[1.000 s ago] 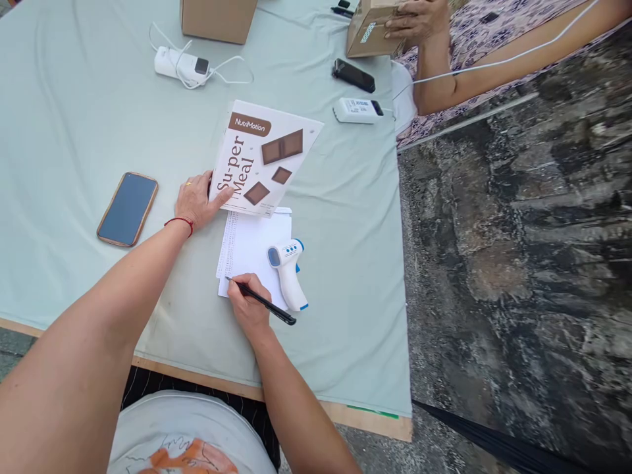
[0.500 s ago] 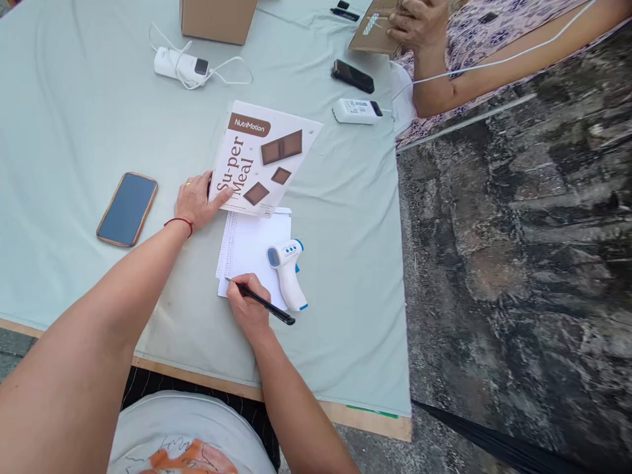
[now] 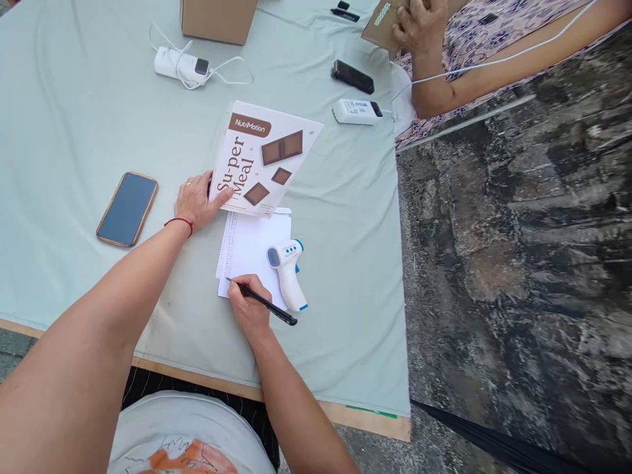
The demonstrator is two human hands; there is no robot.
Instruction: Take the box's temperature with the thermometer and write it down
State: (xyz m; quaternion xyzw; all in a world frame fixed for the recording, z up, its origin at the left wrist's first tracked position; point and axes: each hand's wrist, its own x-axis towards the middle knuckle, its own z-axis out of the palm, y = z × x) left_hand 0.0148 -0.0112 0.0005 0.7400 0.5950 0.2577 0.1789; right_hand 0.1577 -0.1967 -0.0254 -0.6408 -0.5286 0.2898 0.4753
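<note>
My left hand (image 3: pixel 198 201) grips the lower left corner of a white and brown NutriMotion box (image 3: pixel 284 148), thumb on its printed front and fingers behind the edge. Under the box's lower edge lies white paper (image 3: pixel 257 247), with small rows of marks down its left side. My right hand (image 3: pixel 251 306) holds a black pen (image 3: pixel 269 305) in a writing grip, its tip at the left part of the paper near the bottom. Beside the paper, partly over its right edge, rests a white and blue infrared thermometer (image 3: pixel 288 273).
A smartphone (image 3: pixel 127 209) lies left of my left hand. Farther back are a white device with a cable (image 3: pixel 182 67), a cardboard box (image 3: pixel 218 20), a black device (image 3: pixel 353 76) and a white device (image 3: pixel 357 111). Another person's hand (image 3: pixel 422 26) holds cardboard (image 3: pixel 382 26) at the upper right.
The other person's cardboard has shifted slightly to the right and up. My right hand and pen have moved only a trace; my left hand and the NutriMotion box stay put.
</note>
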